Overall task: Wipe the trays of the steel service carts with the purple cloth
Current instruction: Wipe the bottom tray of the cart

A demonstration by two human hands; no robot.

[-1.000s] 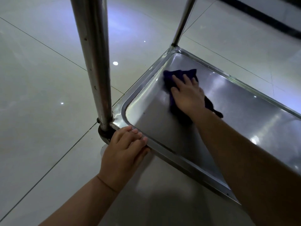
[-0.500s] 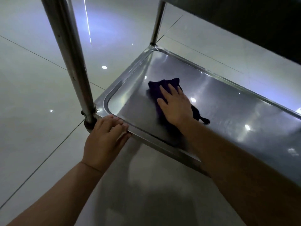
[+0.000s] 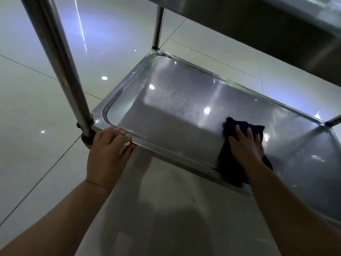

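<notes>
The right hand lay flat on the purple cloth, fingers straight and spread, pressing it down on the floor of the cart's bottom tray. The cloth sat toward the right half of the tray, close to the near rim, with a dark fold trailing back under the wrist and over that rim. The left hand was well apart from the right, at the tray's near left corner, its fingers curled over the rim just beside the foot of the near post. That post rose steeply to the upper left; a second post stood at the far left corner, and the stub of another showed at the far right. The underside of an upper tray hung across the top right. The tray's steel shone with small spots of reflected light. Around the cart lay a pale, glossy tiled floor crossed by dark joints.
</notes>
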